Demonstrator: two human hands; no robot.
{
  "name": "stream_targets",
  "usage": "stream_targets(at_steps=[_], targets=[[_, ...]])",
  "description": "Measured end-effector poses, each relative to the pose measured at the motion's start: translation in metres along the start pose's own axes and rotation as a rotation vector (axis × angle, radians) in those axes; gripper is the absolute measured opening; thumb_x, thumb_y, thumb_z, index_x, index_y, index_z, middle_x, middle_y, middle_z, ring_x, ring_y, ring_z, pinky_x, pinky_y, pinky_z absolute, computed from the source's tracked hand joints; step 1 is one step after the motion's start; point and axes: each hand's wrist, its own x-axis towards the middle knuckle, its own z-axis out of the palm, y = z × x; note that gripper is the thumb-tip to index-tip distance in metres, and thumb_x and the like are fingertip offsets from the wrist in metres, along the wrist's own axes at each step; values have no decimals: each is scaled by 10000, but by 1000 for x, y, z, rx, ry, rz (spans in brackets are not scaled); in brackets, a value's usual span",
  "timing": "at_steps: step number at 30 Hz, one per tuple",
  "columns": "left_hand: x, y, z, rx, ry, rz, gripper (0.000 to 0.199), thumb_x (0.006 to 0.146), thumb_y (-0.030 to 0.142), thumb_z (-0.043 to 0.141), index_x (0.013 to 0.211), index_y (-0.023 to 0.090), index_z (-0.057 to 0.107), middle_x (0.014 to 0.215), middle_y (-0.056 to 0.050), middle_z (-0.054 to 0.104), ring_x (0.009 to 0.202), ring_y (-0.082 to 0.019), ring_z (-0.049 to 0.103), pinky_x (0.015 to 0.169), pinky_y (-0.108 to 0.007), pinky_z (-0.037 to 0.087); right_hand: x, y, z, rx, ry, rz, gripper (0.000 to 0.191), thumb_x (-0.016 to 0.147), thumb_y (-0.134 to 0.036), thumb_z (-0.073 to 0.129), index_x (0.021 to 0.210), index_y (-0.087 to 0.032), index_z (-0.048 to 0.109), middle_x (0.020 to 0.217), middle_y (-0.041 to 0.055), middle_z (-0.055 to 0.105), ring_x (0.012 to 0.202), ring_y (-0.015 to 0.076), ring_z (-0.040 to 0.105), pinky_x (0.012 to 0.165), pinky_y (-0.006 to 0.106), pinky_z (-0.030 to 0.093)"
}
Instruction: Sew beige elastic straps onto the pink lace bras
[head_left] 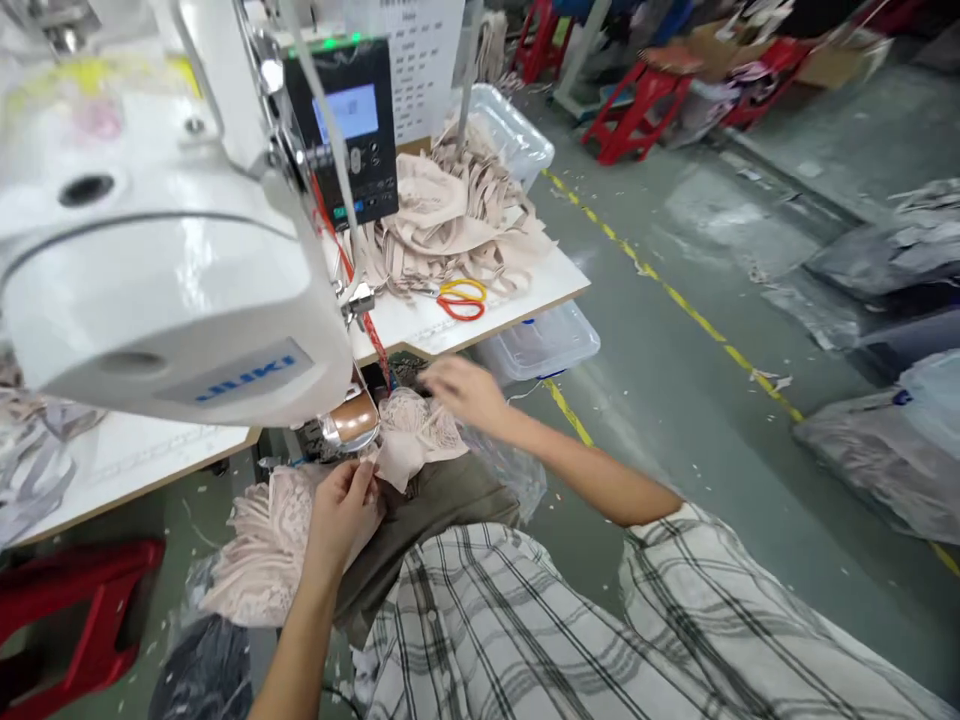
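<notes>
A beige lace garment piece (416, 435) lies below the head of a white sewing machine (165, 290), partly over the lap. My left hand (345, 500) pinches the near left edge of that piece between thumb and fingers. My right hand (461, 388) is above its far right side, blurred by motion, so I cannot make out whether its fingers hold anything. More beige lace pieces (262, 550) hang in a stack beside my left forearm. Where the cloth meets the needle area is hidden by the machine head.
Scissors with red and yellow handles (462, 300) lie on the white tabletop (540, 275), before a heap of beige pieces (442, 215). A control panel (345, 130) stands behind the machine. A red stool (97, 620) is at lower left.
</notes>
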Motion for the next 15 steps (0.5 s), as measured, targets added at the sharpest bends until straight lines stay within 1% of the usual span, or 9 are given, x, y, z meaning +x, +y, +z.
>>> stream_targets(at_steps=[1, 2, 3, 5, 8, 10, 11, 13, 15], targets=[[-2, 2, 0, -17, 2, -3, 468, 811, 616, 654, 673, 173, 595, 596, 23, 510, 583, -119, 429, 577, -242, 351, 15, 20, -15, -135, 67, 102, 363, 1016, -239, 384, 1288, -168, 613, 1291, 127, 632, 1222, 218, 566, 1029, 349, 449], [-5, 5, 1, -35, 5, -8, 517, 767, 664, 673, 636, 173, 579, 573, 26, 487, 570, -117, 414, 560, -243, 338, 32, 37, -30, -261, 67, 172, 403, 1012, -209, 366, 1364, -132, 545, 1356, 166, 588, 1289, 235, 517, 1057, 365, 423], [-8, 8, 2, -61, -7, -12, 564, 726, 714, 676, 606, 172, 571, 548, 28, 463, 554, -116, 401, 545, -244, 325, 49, 51, -43, -362, 12, 205, 426, 1011, -207, 360, 1402, -106, 496, 1375, 196, 568, 1305, 248, 502, 1053, 371, 417], [-10, 13, 6, -144, -46, -42, 625, 660, 778, 682, 603, 164, 585, 543, 26, 465, 528, -108, 387, 528, -247, 303, 81, 68, -63, -410, -34, 179, 376, 979, -194, 426, 1301, -59, 565, 1215, 237, 647, 1143, 271, 605, 929, 362, 469], [-7, 14, 6, -247, -20, -48, 621, 614, 763, 735, 651, 152, 624, 555, 23, 487, 512, -92, 369, 520, -244, 267, 108, 75, -75, -415, -48, 95, 271, 938, -168, 479, 1131, -60, 635, 944, 203, 704, 879, 251, 670, 746, 317, 474], [-3, 13, 2, -298, 17, -59, 606, 602, 738, 763, 644, 150, 623, 549, 25, 488, 501, -80, 354, 509, -239, 245, 105, 75, -77, -409, -57, 61, 214, 920, -180, 510, 1049, -66, 638, 894, 190, 701, 824, 238, 668, 706, 300, 459], [-2, 13, 0, -327, 26, -67, 603, 596, 730, 772, 642, 147, 625, 543, 27, 487, 492, -73, 348, 500, -233, 236, 96, 75, -77, -406, -69, 50, 204, 918, -203, 521, 1029, -70, 629, 911, 190, 700, 820, 230, 666, 700, 293, 457], [-3, 14, -4, -388, 22, -79, 584, 587, 695, 798, 651, 138, 634, 538, 29, 492, 480, -60, 349, 485, -218, 237, 65, 72, -75, -348, -87, 67, 232, 930, -269, 517, 1048, -88, 601, 936, 165, 699, 800, 209, 660, 677, 278, 456], [-4, 14, -6, -445, 2, -92, 529, 590, 622, 830, 667, 133, 644, 551, 26, 513, 486, -57, 379, 479, -206, 269, 20, 61, -73, -190, -87, 137, 294, 926, -326, 505, 1121, -113, 565, 902, 109, 700, 742, 188, 647, 641, 269, 460]])
